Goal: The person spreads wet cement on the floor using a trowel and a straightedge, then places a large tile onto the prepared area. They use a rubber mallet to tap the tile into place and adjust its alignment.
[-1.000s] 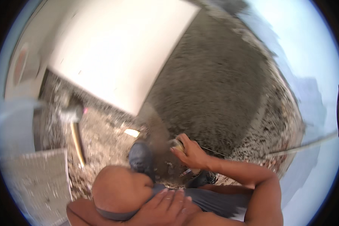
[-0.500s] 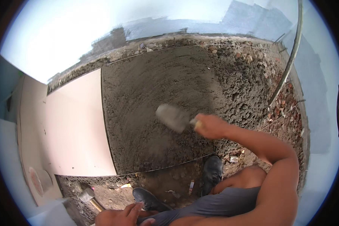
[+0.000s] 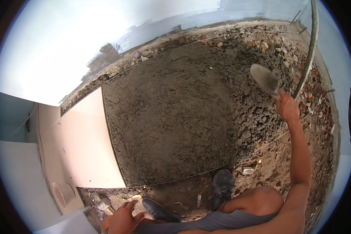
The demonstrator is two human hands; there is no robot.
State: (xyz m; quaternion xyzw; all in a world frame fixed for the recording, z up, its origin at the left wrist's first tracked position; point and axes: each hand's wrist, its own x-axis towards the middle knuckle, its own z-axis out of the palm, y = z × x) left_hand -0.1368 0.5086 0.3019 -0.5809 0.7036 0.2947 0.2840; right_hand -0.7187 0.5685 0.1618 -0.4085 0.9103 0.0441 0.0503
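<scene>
Reaching far out over the mortar bed (image 3: 175,117), the right hand (image 3: 286,106) has its grip clenched round the handle of a trowel (image 3: 264,78), whose grey blade runs up and to the left from the grip, its long axis slanting on that diagonal and its rounded tip pointing away from the person toward the rubble (image 3: 261,43) at the far edge. The blade sits just above the rough, lumpy mortar, and whether it touches the surface cannot be told. Just right of the grip a curved pipe (image 3: 308,58) runs along the wall. Well below the grip, near the person's knees, two dark shoes (image 3: 221,186) stand on the dirt behind a taut string line (image 3: 183,177). The left hand (image 3: 123,219) rests low beside the left shoe, fingers loosely curled and grasping nothing, with a hammer head (image 3: 104,203) just beside it. Left of the mortar lies a large pale tile (image 3: 85,144), its edge meeting the bed.
</scene>
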